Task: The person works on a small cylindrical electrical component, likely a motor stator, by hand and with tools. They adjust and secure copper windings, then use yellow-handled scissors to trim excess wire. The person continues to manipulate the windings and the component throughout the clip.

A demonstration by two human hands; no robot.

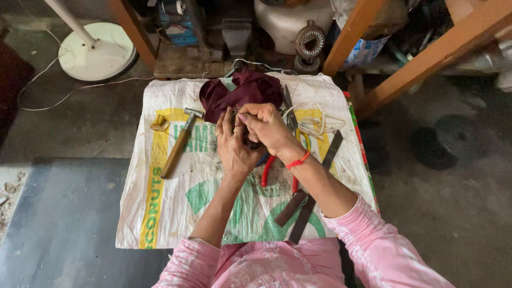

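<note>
A small dark part (pixel 250 142), mostly hidden, sits pinched between both hands above the middle of the white sack (pixel 160 213). The left hand (pixel 233 145) cups it; the right hand (pixel 265 127) closes narrowly over it. A maroon cloth (pixel 240 92), hammer (pixel 178 144) and red-handled pliers (pixel 266 169) lie around; the sack's near-left corner is bare.

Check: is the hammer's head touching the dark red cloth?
Apart. The head view shows a strip of white sack between the hammer head and the dark red cloth.
</note>
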